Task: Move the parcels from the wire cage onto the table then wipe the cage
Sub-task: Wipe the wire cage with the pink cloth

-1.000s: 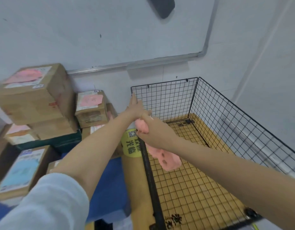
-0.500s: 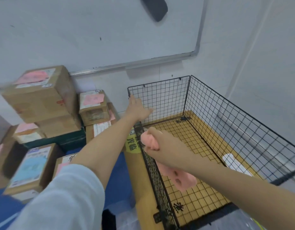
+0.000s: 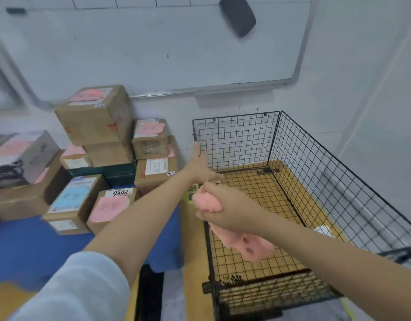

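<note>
Evidently soft and light, the crumpled pink cloth (image 3: pixel 248 245) bunches in the gripping right hand (image 3: pixel 232 212) — just beyond, the straight-fingered left hand (image 3: pixel 199 169) steadies the stiff black wire-mesh cage (image 3: pixel 236 140).

A blue-covered table (image 3: pixel 26 242) fills the left side. Directly on it, near the front, stand a brown cardboard parcel with a light blue label (image 3: pixel 71 201) and, just beside it, a brown cardboard parcel with a pink label (image 3: pixel 110 206). Behind them sit a dark green box (image 3: pixel 117 173) and a brown parcel with a white label (image 3: pixel 157 174). A large brown carton (image 3: pixel 19 200) lies at the far left. Beside the table's right edge, a tan board (image 3: pixel 194 256) carries the black wire cage (image 3: pixel 292 163).
</note>
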### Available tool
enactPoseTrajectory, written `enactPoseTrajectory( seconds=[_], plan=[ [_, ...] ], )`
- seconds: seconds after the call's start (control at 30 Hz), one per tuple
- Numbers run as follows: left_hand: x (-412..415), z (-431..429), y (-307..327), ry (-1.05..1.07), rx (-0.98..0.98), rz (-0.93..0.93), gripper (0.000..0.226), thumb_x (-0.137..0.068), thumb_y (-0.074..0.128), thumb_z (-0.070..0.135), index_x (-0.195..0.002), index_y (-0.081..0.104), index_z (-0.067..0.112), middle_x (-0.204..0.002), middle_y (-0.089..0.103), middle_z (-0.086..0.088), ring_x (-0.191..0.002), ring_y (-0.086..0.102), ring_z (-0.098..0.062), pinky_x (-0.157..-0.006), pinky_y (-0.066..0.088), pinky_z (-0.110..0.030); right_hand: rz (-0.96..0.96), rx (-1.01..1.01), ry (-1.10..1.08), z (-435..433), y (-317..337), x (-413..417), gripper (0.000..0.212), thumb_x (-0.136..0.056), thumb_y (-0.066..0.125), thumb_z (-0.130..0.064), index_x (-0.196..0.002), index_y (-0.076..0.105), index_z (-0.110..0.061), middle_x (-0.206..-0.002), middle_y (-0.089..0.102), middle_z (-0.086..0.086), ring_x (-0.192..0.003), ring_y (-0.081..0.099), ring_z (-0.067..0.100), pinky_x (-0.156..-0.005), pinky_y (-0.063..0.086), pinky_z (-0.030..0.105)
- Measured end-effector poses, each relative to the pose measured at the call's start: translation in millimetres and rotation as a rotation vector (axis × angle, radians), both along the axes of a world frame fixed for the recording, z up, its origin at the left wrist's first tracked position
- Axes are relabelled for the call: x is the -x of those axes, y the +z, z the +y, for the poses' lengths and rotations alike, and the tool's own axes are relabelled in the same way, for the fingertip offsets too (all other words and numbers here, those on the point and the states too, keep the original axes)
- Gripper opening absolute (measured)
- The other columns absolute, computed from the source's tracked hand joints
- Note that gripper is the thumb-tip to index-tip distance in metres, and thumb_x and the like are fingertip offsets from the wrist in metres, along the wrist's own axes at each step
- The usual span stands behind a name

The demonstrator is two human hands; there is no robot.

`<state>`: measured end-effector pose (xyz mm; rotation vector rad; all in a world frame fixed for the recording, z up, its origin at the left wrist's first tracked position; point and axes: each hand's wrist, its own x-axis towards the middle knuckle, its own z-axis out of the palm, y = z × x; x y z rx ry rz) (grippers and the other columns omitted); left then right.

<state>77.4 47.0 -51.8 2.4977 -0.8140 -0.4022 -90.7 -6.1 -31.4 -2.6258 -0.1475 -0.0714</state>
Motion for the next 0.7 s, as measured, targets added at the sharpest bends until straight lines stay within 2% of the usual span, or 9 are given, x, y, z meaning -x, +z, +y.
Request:
enactPoseTrajectory(
  seconds=[0.1,0.2,0.27,0.37,0.47,0.57,0.63,0.7],
  plan=[
    [5,-2,1,0.054,0.012,-0.069,0.102,-0.081,0.069,0.046,-0.152,0.006,0.010,-0.157,-0.022,-0.005,-0.146,0.011,-0.026,-0.116,0.015,-0.036,0.050,-0.061,0.115,-2,2,22,0.029,-0.087,0.061,-0.043,-0.110,0.050,-0.028,-0.094,0.062,-0.008,-0.085,0.059,0.009,-0.078,0.053,0.034],
    [13,-2,7,0.089,-0.019,-0.115,0.104,-0.082,0.066,0.049,-0.152,0.001,0.009,-0.158,-0.016,-0.007,-0.145,0.013,-0.028,-0.116,0.016,-0.039,0.095,-0.130,0.203,-3,-1,43,0.023,-0.083,0.060,-0.051,-0.096,0.044,-0.042,-0.092,0.061,-0.015,-0.084,0.059,0.004,-0.080,0.052,0.035],
    [20,-2,11,0.111,-0.044,-0.143,0.103,-0.084,0.063,0.049,-0.152,-0.001,0.008,-0.159,-0.012,-0.009,-0.145,0.014,-0.028,-0.116,0.017,-0.039,0.091,-0.146,0.244,-3,-1,53,0.022,-0.083,0.060,-0.052,-0.094,0.042,-0.045,-0.089,0.058,-0.019,-0.084,0.056,0.002,-0.083,0.051,0.034],
    [31,-1,17,0.145,-0.078,-0.185,0.093,-0.089,0.056,0.048,-0.152,0.002,0.006,-0.159,-0.004,-0.012,-0.143,0.022,-0.029,-0.114,0.023,-0.040,0.079,-0.160,0.310,-3,2,64,0.022,-0.085,0.062,-0.049,-0.087,0.041,-0.045,-0.085,0.055,-0.021,-0.083,0.054,0.001,-0.083,0.048,0.032],
    [46,-3,23,0.183,-0.096,-0.214,0.084,-0.094,0.048,0.049,-0.151,0.008,0.003,-0.159,0.006,-0.015,-0.141,0.026,-0.032,-0.112,0.029,-0.042,0.055,-0.112,0.397,-4,6,72,0.022,-0.085,0.065,-0.043,-0.088,0.044,-0.039,-0.082,0.053,-0.022,-0.081,0.051,-0.005,-0.077,0.045,0.025],
    [63,-9,20,0.207,-0.123,-0.192,0.085,-0.093,0.049,0.049,-0.150,0.006,0.002,-0.158,0.001,-0.019,-0.145,0.011,-0.034,-0.116,0.023,-0.046,-0.001,-0.018,0.498,-8,12,74,0.019,-0.088,0.062,-0.040,-0.090,0.044,-0.034,-0.083,0.051,-0.021,-0.080,0.047,-0.005,-0.072,0.038,0.020],
    [74,-11,14,0.222,-0.168,-0.180,0.090,-0.091,0.052,0.050,-0.151,0.003,0.004,-0.157,-0.008,-0.019,-0.146,-0.006,-0.032,-0.117,0.017,-0.050,-0.025,-0.002,0.532,-13,15,75,0.019,-0.089,0.063,-0.041,-0.092,0.049,-0.029,-0.089,0.053,-0.012,-0.084,0.047,0.001,-0.075,0.043,0.027],
    [82,-10,8,0.239,-0.229,-0.238,0.092,-0.089,0.055,0.051,-0.151,0.003,0.007,-0.157,-0.012,-0.019,-0.146,-0.009,-0.032,-0.113,0.022,-0.051,-0.013,0.002,0.569,-16,16,78,0.024,-0.087,0.064,-0.044,-0.097,0.054,-0.025,-0.092,0.053,-0.009,-0.086,0.046,0.003,-0.079,0.047,0.034]
  ],
)
